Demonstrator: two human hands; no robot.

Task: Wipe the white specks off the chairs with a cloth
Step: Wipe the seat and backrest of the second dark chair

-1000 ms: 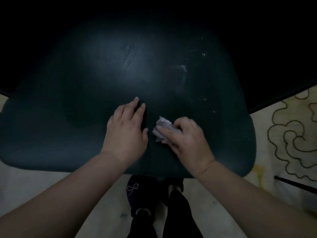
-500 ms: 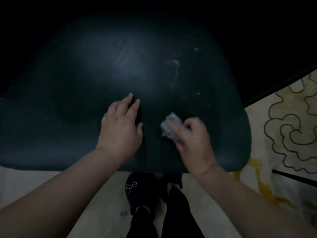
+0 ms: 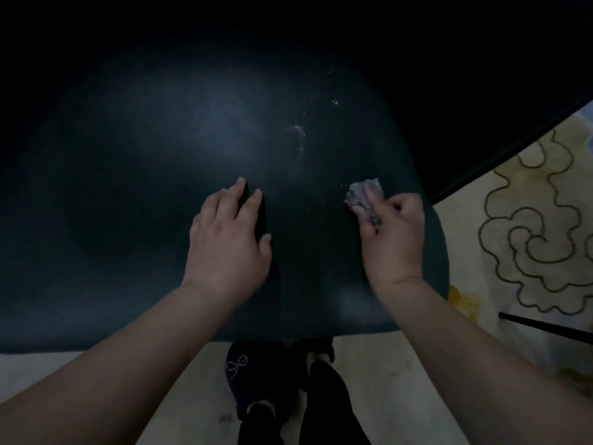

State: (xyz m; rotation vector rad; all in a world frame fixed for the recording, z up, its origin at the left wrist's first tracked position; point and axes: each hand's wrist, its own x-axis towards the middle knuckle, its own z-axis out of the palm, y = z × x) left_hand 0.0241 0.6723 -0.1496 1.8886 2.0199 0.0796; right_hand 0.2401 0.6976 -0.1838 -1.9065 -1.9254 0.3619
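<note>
Both forearms bare to the frame edge, no sleeves, no watch or rings visible on left hand point(image 3: 229, 239) or right hand point(image 3: 396, 234); fingernails short and plain. Legs in black close-fitting trousers point(image 3: 324, 409). Dark navy soft slipper point(image 3: 253, 370) on one foot, small looped bow motif in pale beads on its toe; other foot mostly hidden

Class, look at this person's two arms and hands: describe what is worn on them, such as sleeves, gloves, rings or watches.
Nothing is worn on them. The left hand and the right hand are bare, with no gloves, and no rings or watch show. Both forearms are bare to the edge of the picture, with no sleeves in view.
</note>
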